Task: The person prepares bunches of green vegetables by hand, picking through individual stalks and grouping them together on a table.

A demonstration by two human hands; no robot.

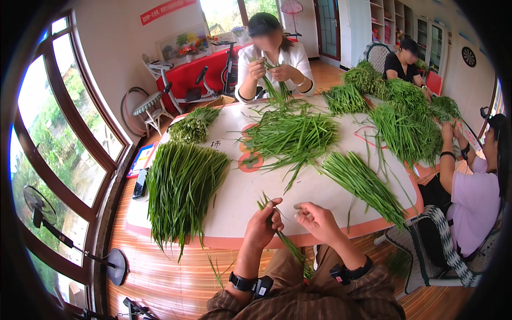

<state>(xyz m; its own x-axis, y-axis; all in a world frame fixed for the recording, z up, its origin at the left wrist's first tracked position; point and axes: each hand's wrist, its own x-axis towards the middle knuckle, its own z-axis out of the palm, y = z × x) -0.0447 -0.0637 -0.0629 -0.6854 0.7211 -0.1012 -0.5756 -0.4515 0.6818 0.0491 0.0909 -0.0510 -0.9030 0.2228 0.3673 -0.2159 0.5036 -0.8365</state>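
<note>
My left hand [264,226] is closed around a thin bunch of green chives [291,249], whose long leaves hang down toward my lap. To its right, my right hand [318,221] is raised with thumb and fingers apart, and I see nothing held in it. Both hands are above the front edge of the white table [240,208] with its pink border. A loose heap of chives [292,134] lies beyond them in the middle. On the left a thick stack of chives [184,192] hangs over the table's edge. A smaller bundle [362,186] lies slantwise at the right.
Bundled greens [408,124] are piled at the far right, and a bunch with pale buds [192,126] lies far left. A phone [140,184] rests at the left edge. Three people sit around the table; one opposite [276,68] holds chives. A standing fan [116,266] is at left.
</note>
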